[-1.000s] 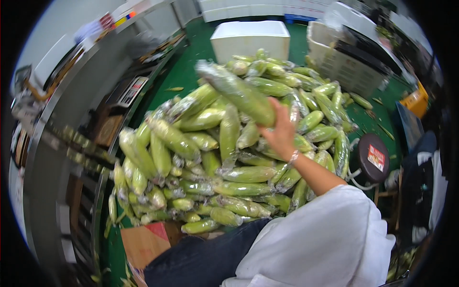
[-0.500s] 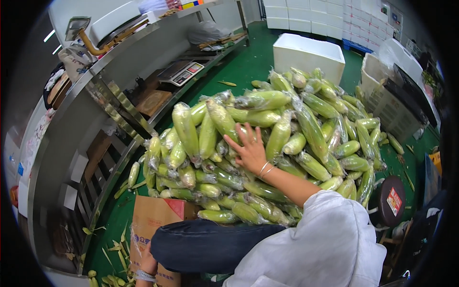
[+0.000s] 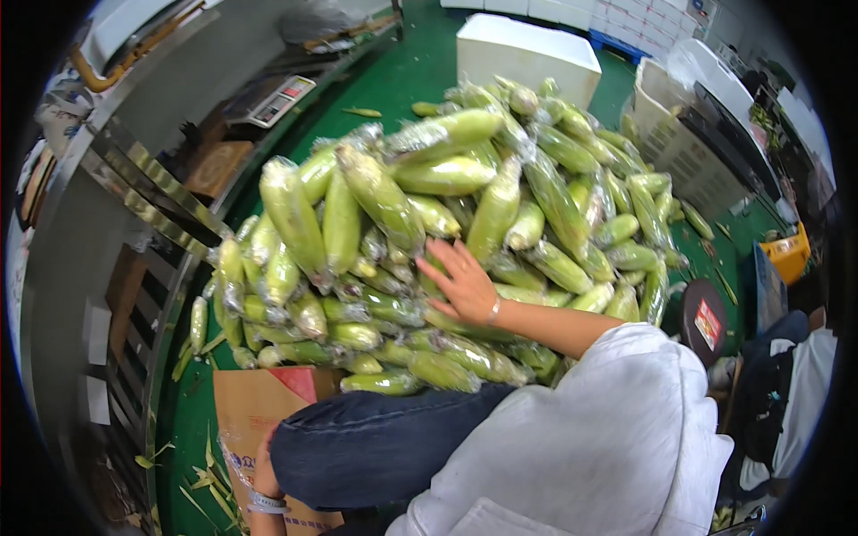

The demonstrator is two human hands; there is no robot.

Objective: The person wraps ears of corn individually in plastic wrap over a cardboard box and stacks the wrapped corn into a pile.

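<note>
A tall heap of green corn cobs (image 3: 380,201), their husks on and wrapped in clear film, fills the middle of the view. My right hand (image 3: 466,284) lies on the front of this heap, palm down, fingers stretched out and touching the cobs, gripping none of them. At the lower left my left hand (image 3: 265,472) is beside my knee, in front of a brown cardboard box (image 3: 239,397). Its fingers are mostly hidden. Crinkled clear plastic (image 3: 234,457) shows beside that hand; whether the hand holds it is unclear.
A white foam box (image 3: 527,58) stands behind the heap, a pale plastic crate (image 3: 657,116) to its right. Steel shelving (image 3: 179,268) with a scale (image 3: 273,100) runs along the left. A round dark stool (image 3: 703,322) is at right. Husk scraps (image 3: 210,482) litter the green floor.
The view has shifted, so the heap sits further left and higher. My right hand has moved lower on the heap, its fingers still spread. My left hand stays by the cardboard box.
</note>
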